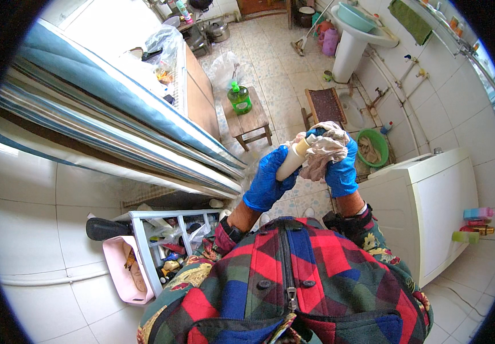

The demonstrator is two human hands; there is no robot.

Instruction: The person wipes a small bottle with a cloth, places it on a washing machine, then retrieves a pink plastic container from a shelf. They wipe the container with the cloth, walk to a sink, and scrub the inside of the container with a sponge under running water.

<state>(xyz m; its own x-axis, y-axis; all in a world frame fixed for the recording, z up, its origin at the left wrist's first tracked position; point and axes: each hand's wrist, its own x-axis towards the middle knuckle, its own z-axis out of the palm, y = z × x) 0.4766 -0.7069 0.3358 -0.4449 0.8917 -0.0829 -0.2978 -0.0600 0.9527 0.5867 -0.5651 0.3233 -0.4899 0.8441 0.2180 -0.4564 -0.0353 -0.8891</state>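
Observation:
Both hands wear blue rubber gloves and are held out in front of my chest. My left hand (269, 177) grips a cream-coloured bottle (291, 161) that tilts up to the right. Its narrower tan neck (302, 146) points toward my other hand. A crumpled pale pink cloth (327, 148) is bunched in my right hand (343, 170), around the upper end of the bottle. The cloth hides that end and most of my right fingers.
A wooden stool (249, 118) carries a green pump bottle (239, 99). Right of me stands a white washing machine (441, 189); beyond it are a green basin (384, 150) and a pedestal sink (347, 60). A striped curtain (114, 116) and a shelf rack (139, 241) flank my left.

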